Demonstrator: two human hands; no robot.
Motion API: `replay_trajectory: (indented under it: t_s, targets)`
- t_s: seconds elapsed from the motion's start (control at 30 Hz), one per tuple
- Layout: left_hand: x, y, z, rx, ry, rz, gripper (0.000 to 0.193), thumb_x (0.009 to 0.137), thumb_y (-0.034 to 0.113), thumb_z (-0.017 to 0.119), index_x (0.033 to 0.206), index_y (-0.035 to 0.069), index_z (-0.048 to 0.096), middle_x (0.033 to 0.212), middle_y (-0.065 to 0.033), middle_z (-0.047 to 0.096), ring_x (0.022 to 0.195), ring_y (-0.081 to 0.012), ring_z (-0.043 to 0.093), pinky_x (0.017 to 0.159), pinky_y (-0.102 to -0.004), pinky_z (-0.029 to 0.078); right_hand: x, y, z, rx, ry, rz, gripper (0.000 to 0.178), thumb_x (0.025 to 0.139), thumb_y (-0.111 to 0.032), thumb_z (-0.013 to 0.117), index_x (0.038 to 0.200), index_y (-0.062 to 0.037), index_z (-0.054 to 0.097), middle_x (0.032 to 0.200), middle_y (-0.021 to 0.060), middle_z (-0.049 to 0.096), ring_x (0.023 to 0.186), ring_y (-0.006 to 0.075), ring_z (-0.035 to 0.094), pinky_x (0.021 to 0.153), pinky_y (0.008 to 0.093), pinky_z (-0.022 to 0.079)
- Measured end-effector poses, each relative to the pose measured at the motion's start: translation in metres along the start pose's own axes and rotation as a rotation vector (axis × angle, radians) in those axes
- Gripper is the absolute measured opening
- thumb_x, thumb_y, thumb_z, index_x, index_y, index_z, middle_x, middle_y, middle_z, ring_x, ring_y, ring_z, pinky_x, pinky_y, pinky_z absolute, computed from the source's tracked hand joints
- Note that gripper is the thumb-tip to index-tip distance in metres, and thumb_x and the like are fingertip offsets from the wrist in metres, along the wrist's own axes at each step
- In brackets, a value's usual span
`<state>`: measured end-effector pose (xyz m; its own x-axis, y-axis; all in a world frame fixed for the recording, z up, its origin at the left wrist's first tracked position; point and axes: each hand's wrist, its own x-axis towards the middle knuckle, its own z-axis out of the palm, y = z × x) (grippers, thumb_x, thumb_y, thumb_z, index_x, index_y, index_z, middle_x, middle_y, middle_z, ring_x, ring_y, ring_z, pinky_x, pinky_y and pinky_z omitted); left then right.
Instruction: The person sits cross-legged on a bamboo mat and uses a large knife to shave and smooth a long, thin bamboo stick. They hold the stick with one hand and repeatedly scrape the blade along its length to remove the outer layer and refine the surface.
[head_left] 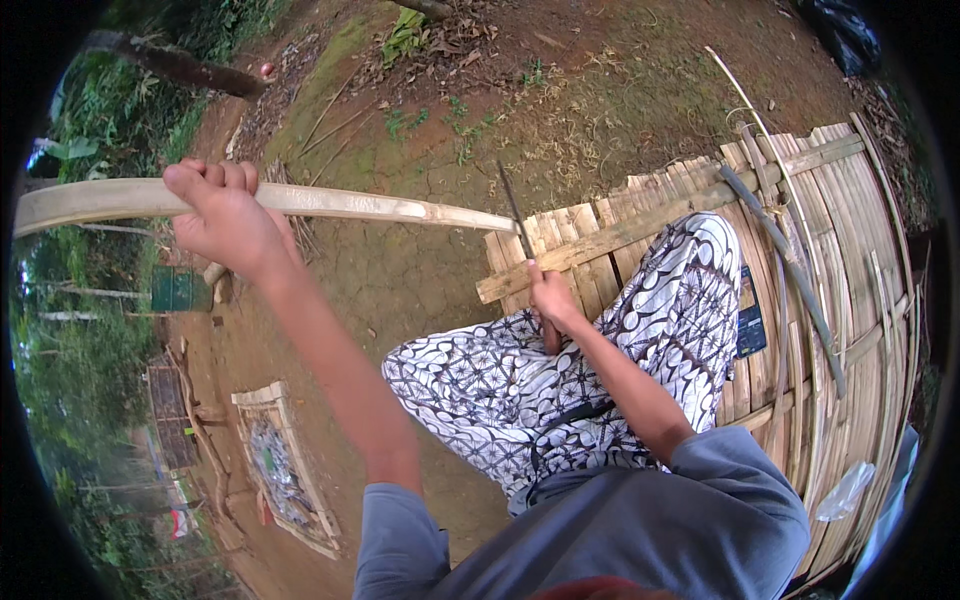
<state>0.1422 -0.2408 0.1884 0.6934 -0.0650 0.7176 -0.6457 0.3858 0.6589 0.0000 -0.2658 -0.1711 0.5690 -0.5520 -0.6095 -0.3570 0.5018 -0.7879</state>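
Note:
A long pale bamboo strip (350, 205) stretches from the far left edge toward the bamboo platform (650, 205). My left hand (232, 218) is wrapped round it, raised at the left with the arm stretched out. In my right hand (553, 297), low over my lap, is a knife (509, 195) with a long, thin dark blade and a brown wooden handle. The blade points away from me and crosses the strip's right end, where the two seem to touch. Patterned black-and-white cloth (480, 395) covers my legs, and the right hand rests close to it.
On the platform's right side lie a grey pole (790, 265), thin bamboo strips and a clear plastic bag (847, 492). A dark flat box (750, 325) is beside my right knee. Curly shavings (570, 130) litter the ground ahead. At lower left stands a wooden-framed bed (285, 470).

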Motion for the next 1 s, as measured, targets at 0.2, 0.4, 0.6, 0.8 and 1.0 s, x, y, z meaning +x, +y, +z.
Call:
replay_trajectory:
  t_s: [0.2,0.4,0.6,0.8,1.0]
  targets:
    - [-0.003,-0.001,-0.009,-0.014,0.021,0.010,0.033,0.101,0.025,0.044,0.076,0.004,0.043,0.058,0.0019,0.030,0.051,-0.0099,0.024,0.046,-0.0276,0.022,-0.034,-0.013,-0.001,-0.189,-0.101,-0.274,0.061,0.097,-0.047,0.041,0.078,0.0069,0.063,0.065,0.0206,0.060,0.064,0.0282,0.062,0.065,0.0432,0.047]
    - [0.004,-0.005,-0.017,-0.018,0.008,0.023,0.033,0.101,0.025,0.044,0.075,0.006,0.040,0.058,0.0025,0.027,0.050,-0.0096,0.022,0.046,-0.0275,0.020,-0.012,0.003,0.009,-0.189,-0.012,-0.484,0.058,0.099,-0.042,0.038,0.066,0.0021,0.055,0.052,0.0083,0.051,0.048,0.0179,0.052,0.051,0.0362,0.044]
    - [0.011,-0.008,-0.028,0.007,0.061,-0.020,0.034,0.101,0.026,0.042,0.074,0.007,0.039,0.058,0.0028,0.026,0.050,-0.0098,0.021,0.046,-0.0279,0.019,0.005,0.008,-0.005,-0.300,-0.018,-0.208,0.062,0.097,-0.046,0.039,0.071,0.0067,0.058,0.058,0.0161,0.057,0.052,0.0255,0.058,0.055,0.0411,0.046]
    - [0.005,-0.008,-0.030,-0.020,0.015,-0.005,0.034,0.101,0.027,0.043,0.074,0.007,0.039,0.059,0.0026,0.027,0.051,-0.0095,0.021,0.047,-0.0276,0.019,-0.034,-0.012,0.001,-0.297,-0.112,-0.519,0.066,0.096,-0.048,0.040,0.078,0.0118,0.060,0.065,0.0239,0.060,0.058,0.0326,0.060,0.062,0.0457,0.047]
    - [0.003,-0.009,-0.039,-0.019,0.079,-0.034,0.032,0.101,0.025,0.042,0.075,0.007,0.040,0.058,0.0024,0.029,0.050,-0.0094,0.022,0.046,-0.0273,0.020,0.016,0.007,-0.013,-0.259,0.029,-0.026,0.065,0.097,-0.048,0.041,0.065,0.0060,0.056,0.052,0.0118,0.055,0.046,0.0223,0.057,0.050,0.0379,0.047]
